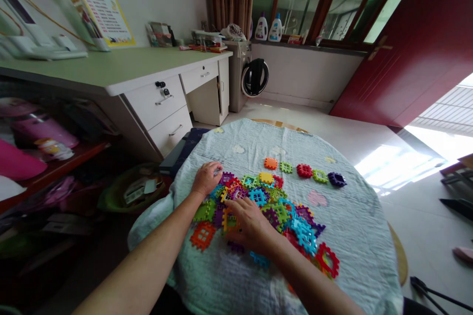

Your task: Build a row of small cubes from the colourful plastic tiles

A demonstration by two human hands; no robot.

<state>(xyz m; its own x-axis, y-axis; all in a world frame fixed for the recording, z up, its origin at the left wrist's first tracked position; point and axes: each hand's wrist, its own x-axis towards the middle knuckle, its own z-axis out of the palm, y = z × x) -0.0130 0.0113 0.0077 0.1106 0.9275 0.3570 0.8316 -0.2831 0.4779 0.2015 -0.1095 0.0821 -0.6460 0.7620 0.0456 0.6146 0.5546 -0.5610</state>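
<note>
A heap of colourful plastic interlocking building tiles (257, 197), square with notched edges and some with window-like openings, lies on the cloth-covered round table. My left hand (207, 179) rests at the heap's far left edge, fingers curved and thumb a little apart. Over the middle of the heap reaches my right hand (251, 221), fingers spread, touching or just above a yellow-orange tile (229, 221). An orange-red tile (203, 235) lies near the left front. Behind the heap stands a loose row: an orange tile (270, 163), a red tile (304, 171), a dark purple tile (337, 179) and green ones between.
The light green cloth (354, 226) drapes over the table edge. A desk with drawers (166, 93) stands at left, a washing machine (240, 74) with its door ajar behind it. A red door (402, 49) is at right. A basin (125, 192) sits low at left.
</note>
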